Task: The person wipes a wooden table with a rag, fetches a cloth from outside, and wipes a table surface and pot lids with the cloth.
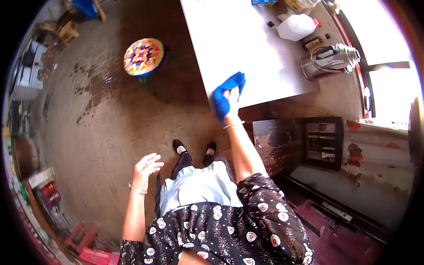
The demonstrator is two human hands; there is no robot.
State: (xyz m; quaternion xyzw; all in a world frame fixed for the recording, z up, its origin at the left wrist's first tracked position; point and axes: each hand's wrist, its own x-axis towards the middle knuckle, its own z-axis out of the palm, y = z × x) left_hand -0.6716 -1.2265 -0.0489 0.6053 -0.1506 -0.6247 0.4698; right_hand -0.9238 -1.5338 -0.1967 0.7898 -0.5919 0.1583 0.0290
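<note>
My right hand (231, 98) grips a bright blue cloth (224, 104) at the near left corner of a white tabletop (260, 66). Part of the cloth bunches up past my fingers and lies against the table's edge. Down on the left, my left hand (148, 166) hangs in the air over the floor, fingers apart and nothing in it. A bracelet circles each wrist.
A metal thermos flask (329, 62) and a white plastic jug (297, 27) with a red cap stand along the table's window side. A round stool (144, 57) with a colourful star-patterned top is left of the table. Wet patches (95, 88) mark the floor.
</note>
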